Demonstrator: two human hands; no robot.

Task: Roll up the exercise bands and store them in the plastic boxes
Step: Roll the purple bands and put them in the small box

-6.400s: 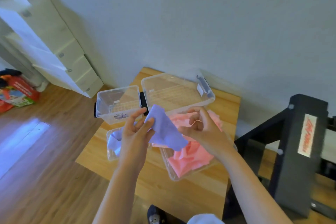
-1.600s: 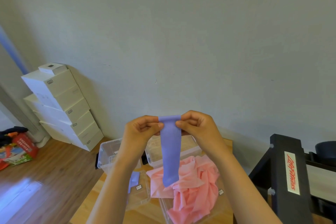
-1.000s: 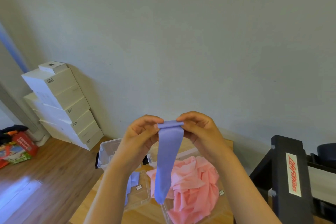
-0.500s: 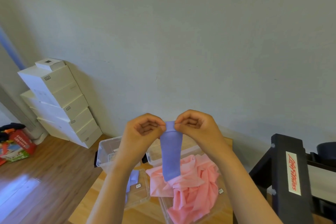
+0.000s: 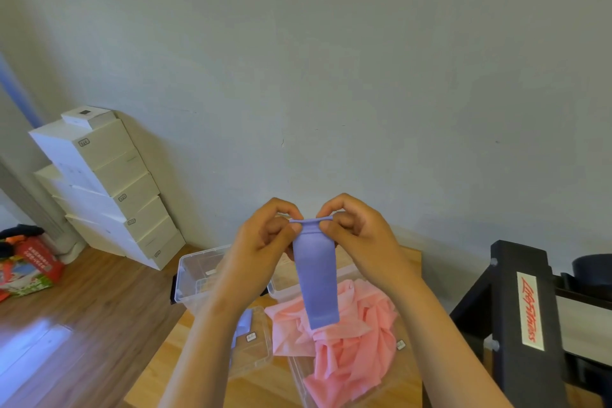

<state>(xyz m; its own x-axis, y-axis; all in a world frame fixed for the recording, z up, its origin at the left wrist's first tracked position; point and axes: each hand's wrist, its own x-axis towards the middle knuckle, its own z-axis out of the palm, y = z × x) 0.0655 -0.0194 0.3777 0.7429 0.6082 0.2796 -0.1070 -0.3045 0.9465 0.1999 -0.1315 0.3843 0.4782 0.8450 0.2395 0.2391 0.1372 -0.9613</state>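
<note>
Band status: we have the purple exercise band (image 5: 317, 285) held up at centre frame, well above the bench (image 5: 155, 374). Left hand (image 5: 261, 242) and right hand (image 5: 361, 235) each take one top corner, and both grips are clamped on the band's upper edge, thumb against curled fingers. That edge shows a thin rolled lip running left to right between the hands.

Key geometry: the band's long axis is vertical. The free tail drops straight down from the grips and ends in front of the pink bands (image 5: 351, 351) heaped in a clear plastic box (image 5: 296, 374) at lower centre. We can't tell whether the tail touches the pile; it looks to hang clear.

Our read: the roll is barely started. The roll axis is horizontal and all remaining length lies below the grips, so we wind the tail upward. Both hands are equally near and symmetric, so neither leads.

For storage, the small clear box (image 5: 256, 349) at lower left of the pile already holds a purple piece (image 5: 243, 325). It sits nearer the left hand, so it's the likely drop point.
</note>
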